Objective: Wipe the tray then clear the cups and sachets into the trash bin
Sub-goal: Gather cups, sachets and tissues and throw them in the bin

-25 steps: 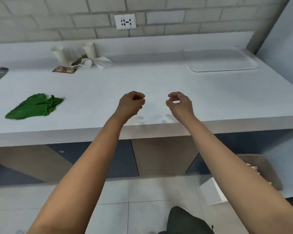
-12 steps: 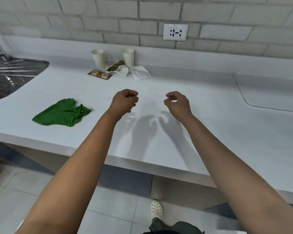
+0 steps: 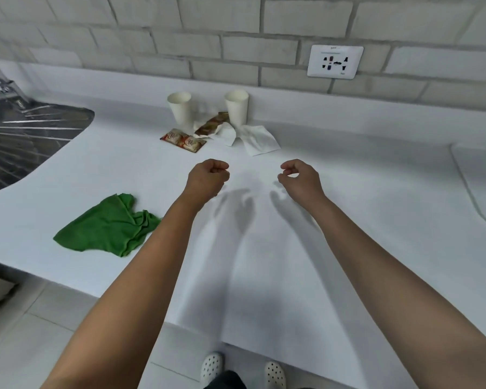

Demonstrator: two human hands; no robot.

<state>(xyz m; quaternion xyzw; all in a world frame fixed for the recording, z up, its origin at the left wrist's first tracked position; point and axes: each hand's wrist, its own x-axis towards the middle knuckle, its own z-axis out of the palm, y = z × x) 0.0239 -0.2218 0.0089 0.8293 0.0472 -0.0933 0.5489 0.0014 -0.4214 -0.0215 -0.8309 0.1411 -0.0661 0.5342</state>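
Observation:
Two white paper cups point(image 3: 180, 108) point(image 3: 237, 106) stand upright near the back wall. Red-brown sachets point(image 3: 183, 140) and a crumpled white napkin point(image 3: 253, 137) lie in front of them. A green cloth point(image 3: 110, 226) lies crumpled near the counter's front left. The clear tray point(image 3: 477, 178) shows only partly at the right edge. My left hand point(image 3: 208, 179) hovers over the counter, fingers curled into a fist, holding nothing. My right hand point(image 3: 300, 179) hovers beside it, fingers curled with thumb near forefinger, also holding nothing. Both are short of the sachets.
A steel sink drainer point(image 3: 26, 141) and a tap point(image 3: 0, 77) occupy the far left. A wall socket point(image 3: 335, 61) sits on the brick wall. White shoes point(image 3: 212, 366) stand on the tiled floor below the counter edge.
The view has swung left and closer to the counter: cups, sachets and cloth now sit nearer the centre, the tray slid to the right edge. Both hands keep their curled pose.

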